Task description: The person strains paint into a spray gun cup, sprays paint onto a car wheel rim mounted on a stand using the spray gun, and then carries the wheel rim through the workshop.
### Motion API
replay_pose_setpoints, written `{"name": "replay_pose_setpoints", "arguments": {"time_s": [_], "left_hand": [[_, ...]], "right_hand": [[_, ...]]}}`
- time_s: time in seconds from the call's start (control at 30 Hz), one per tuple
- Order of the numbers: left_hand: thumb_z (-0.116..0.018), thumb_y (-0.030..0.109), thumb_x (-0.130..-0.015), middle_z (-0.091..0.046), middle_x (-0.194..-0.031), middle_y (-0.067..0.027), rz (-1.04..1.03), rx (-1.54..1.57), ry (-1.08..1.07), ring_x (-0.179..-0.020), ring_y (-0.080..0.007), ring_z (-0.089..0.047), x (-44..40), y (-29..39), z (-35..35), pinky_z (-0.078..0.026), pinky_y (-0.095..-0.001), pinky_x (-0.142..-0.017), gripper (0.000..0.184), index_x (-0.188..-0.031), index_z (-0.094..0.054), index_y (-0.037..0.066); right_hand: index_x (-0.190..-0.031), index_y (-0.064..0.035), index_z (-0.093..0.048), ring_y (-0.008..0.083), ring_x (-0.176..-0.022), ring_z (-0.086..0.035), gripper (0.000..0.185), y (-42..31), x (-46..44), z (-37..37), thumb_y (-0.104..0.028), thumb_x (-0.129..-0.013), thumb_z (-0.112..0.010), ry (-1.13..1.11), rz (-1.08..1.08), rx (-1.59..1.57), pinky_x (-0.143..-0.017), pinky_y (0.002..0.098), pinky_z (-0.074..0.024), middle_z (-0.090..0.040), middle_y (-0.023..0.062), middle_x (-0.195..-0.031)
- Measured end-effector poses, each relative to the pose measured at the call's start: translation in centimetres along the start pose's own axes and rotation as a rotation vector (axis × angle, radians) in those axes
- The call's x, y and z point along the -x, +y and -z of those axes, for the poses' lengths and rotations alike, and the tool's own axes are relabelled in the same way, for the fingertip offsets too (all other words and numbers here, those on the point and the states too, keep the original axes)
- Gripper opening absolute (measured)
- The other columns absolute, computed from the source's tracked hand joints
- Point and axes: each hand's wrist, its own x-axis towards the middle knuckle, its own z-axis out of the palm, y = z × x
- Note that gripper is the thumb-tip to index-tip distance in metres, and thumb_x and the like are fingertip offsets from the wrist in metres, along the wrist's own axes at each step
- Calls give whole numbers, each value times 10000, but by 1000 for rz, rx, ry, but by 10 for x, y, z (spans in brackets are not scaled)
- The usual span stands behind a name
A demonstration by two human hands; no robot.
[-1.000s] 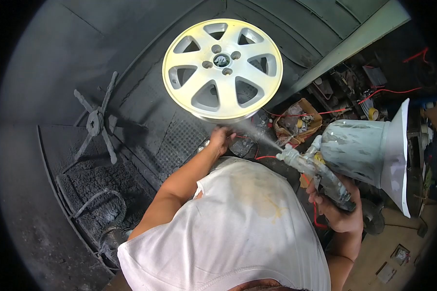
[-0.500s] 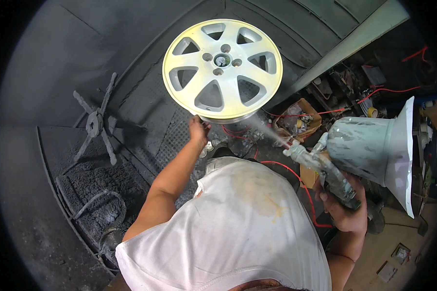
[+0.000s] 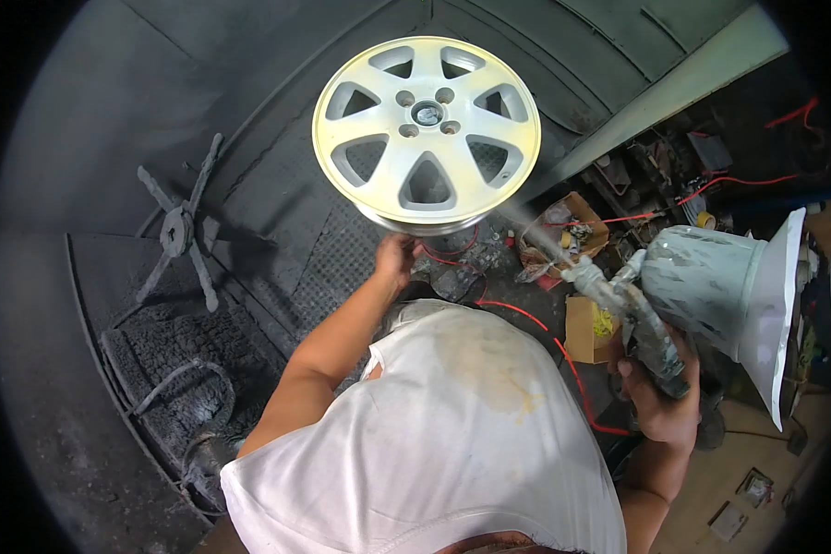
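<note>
Dark grey walls [image 3: 92,111] stand at the left and back, and below them the person's white shirt [image 3: 471,434], stained tan at the upper part, fills the lower middle. The alloy wheel [image 3: 427,145] sits in the upper middle, its seven-spoked face toward the camera, silver with a yellowish tint strongest along the outer edge. A pale beam [image 3: 660,97] slants across the upper right. At lower left lies a rough, dark, crusted mat [image 3: 189,369]; near it stands a four-armed metal cross [image 3: 177,231]. The spray gun [image 3: 642,323] is at the right, its greenish cup [image 3: 706,286] tipped on its side, with a white flared piece at the cup's far end. The right hand [image 3: 660,397] is closed around the gun's handle. A cardboard box [image 3: 586,226] of odds and ends sits behind the gun, and a red hose [image 3: 517,309] curves between gun and shirt. The left hand [image 3: 397,256] is just under the wheel's lower edge, fingers partly curled; I cannot tell whether it grips anything. A thin mist [image 3: 540,235] runs from the nozzle toward the wheel's lower right edge.
</note>
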Motion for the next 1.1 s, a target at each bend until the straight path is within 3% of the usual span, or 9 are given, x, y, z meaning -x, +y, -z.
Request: {"name": "replay_pose_setpoints", "arguments": {"time_s": [0.1,0.27,0.4,0.5,0.6,0.7,0.8,1.0,1.1], "left_hand": [[-563,127,-953,-610,-1047,-93,-35,46,74,-953,-230,-606,-9,28,19,-542,-374,-886,222,-1156,-592,41],[-605,196,-956,-623,-1078,-79,-52,15,169,-979,-219,-601,3,60,15,-523,-369,-887,252,-1161,-614,51],[-605,227,-967,-619,-1115,-73,-55,4,194,-996,-218,-597,-6,71,22,-517,-367,-901,273,-1187,-613,65],[-593,231,-959,-613,-1062,-67,-105,-33,278,-916,-192,-597,-6,97,14,-533,-317,-803,268,-1159,-614,55],[-599,337,-982,-648,-1017,-27,-158,-109,262,-848,-157,-583,-24,123,23,-491,-308,-741,317,-1169,-639,85],[-571,364,-1008,-648,-947,1,-205,-196,220,-839,-130,-566,-33,136,27,-479,-308,-733,309,-1165,-640,107],[-506,390,-1059,-644,-924,13,-240,-288,200,-780,-113,-552,-31,116,21,-464,-310,-682,302,-1147,-631,130],[-411,365,-1122,-558,-848,-19,-320,-177,273,-698,-133,-527,-20,33,8,-473,-306,-572,273,-1054,-508,119],[-371,374,-1133,-598,-926,-25,-158,-89,231,-784,-144,-551,16,0,-27,-510,-335,-699,271,-1187,-518,153]], "right_hand": [[-1408,54,-557,185,-910,-644,583,-9,-3,-4,140,-832,-602,100,-10,94,-843,321,-526,-679,140,-1029],[-1398,61,-566,200,-956,-669,583,-10,-5,-3,142,-825,-634,-67,-84,-46,-869,337,-540,-697,130,-1034],[-1384,63,-577,218,-975,-693,588,-11,-11,-2,161,-807,-638,-133,-69,43,-870,350,-553,-704,156,-1046],[-1374,64,-582,223,-993,-702,592,-20,-20,-7,171,-795,-644,-242,-46,48,-850,351,-559,-705,159,-1070],[-1374,64,-583,197,-913,-692,558,-27,-29,-20,136,-824,-642,-140,25,14,-829,342,-558,-702,122,-1050],[-1339,57,-605,152,-844,-659,467,-49,-47,-21,61,-873,-639,-79,-57,42,-797,317,-546,-694,83,-1014],[-1245,34,-650,105,-828,-638,349,-64,-60,-9,-62,-909,-660,2,-114,193,-695,237,-518,-698,56,-996],[-1176,15,-682,89,-795,-654,298,-92,-93,-23,-128,-915,-688,13,-67,154,-587,223,-484,-725,37,-902],[-1149,-6,-701,80,-788,-654,269,-96,-112,-28,-150,-922,-693,-41,-122,150,-569,222,-479,-721,23,-870]]}}
